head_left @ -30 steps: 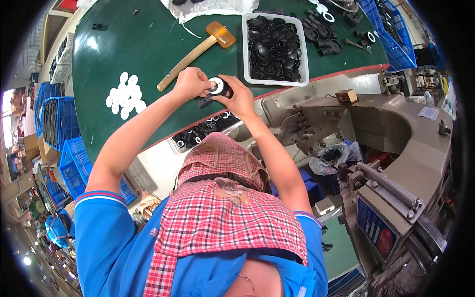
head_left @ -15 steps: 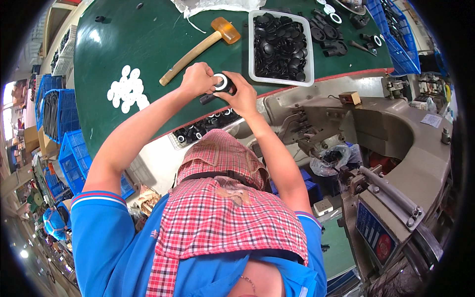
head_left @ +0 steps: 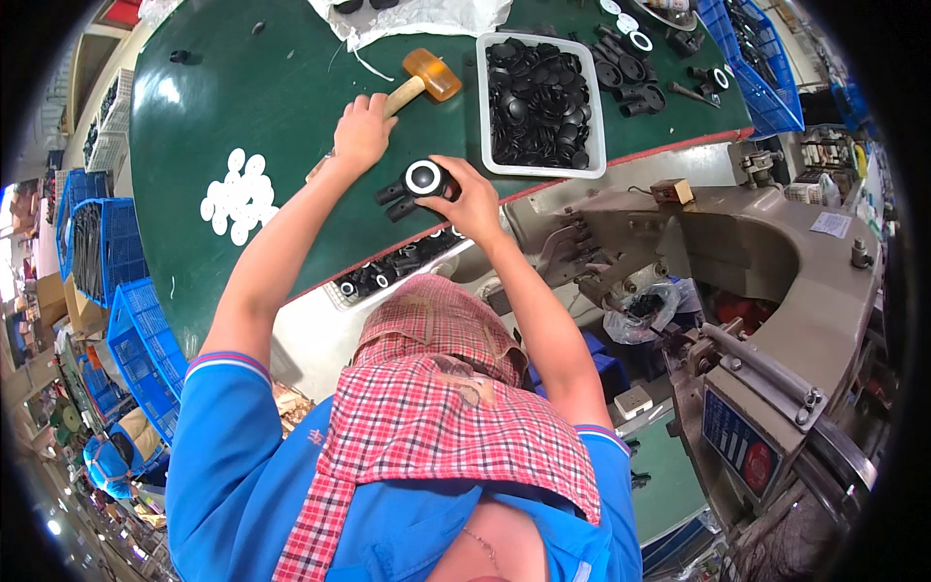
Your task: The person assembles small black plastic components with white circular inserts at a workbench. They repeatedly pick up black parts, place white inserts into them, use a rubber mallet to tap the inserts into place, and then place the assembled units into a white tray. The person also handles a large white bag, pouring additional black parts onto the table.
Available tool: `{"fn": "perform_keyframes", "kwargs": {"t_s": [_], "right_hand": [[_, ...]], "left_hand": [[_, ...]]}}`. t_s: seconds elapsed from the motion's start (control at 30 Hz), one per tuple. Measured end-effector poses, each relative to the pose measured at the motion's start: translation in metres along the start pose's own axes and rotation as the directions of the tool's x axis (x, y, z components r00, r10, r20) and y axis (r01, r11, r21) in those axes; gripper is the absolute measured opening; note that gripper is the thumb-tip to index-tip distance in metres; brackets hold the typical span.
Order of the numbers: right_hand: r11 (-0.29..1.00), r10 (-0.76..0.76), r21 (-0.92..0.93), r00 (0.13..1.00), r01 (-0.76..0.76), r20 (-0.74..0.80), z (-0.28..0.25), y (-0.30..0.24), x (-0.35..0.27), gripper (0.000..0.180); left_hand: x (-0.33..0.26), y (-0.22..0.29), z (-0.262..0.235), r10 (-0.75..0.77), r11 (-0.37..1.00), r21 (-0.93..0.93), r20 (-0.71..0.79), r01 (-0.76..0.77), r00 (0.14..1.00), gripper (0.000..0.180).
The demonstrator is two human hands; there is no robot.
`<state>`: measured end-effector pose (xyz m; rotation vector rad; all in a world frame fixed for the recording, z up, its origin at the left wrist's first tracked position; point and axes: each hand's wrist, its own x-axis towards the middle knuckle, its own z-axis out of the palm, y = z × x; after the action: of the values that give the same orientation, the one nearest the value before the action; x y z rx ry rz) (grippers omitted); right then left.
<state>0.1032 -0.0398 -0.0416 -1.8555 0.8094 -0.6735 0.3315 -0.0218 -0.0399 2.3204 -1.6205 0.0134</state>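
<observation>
My left hand [head_left: 362, 133] is wrapped around the wooden handle of a mallet [head_left: 433, 75] with an amber, translucent head, which lies on the green table. Close to the table's near edge, my right hand [head_left: 467, 198] grips a black plastic fitting [head_left: 411, 191] by its right side. A white ring surrounds the black round cap on the fitting's top, and two stubby prongs point left. Left of my left forearm lies a cluster of white discs [head_left: 239, 197]. Right of the mallet, a white tray [head_left: 482, 107] holds many black round caps.
More black fittings [head_left: 632, 73] lie at the table's far right. A tray of ringed parts [head_left: 415, 254] sits below the near edge. A large grey machine [head_left: 747, 225] stands on the right. Blue crates [head_left: 114, 247] are stacked at left. White plastic sheeting [head_left: 427, 19] covers part of the far edge.
My left hand has left the fitting, moved left and far, and taken hold of the mallet handle. A black cap now fills the white ring. My right hand keeps the fitting, now lower.
</observation>
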Motion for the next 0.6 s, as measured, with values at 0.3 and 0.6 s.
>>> {"fn": "perform_keyframes", "kwargs": {"t_s": [0.3,0.6], "right_hand": [[0.999,0.024,-0.034,1.000,-0.024,0.008,-0.002,0.003,0.000,0.063],[0.997,0.060,-0.048,0.997,-0.058,0.041,0.000,-0.004,0.000,0.064]], "left_hand": [[-0.089,0.019,-0.120,0.015,0.915,-0.375,0.396,0.147,0.918,0.032],[-0.111,0.026,-0.112,-0.068,0.910,-0.369,0.320,0.190,0.945,0.035]]}}
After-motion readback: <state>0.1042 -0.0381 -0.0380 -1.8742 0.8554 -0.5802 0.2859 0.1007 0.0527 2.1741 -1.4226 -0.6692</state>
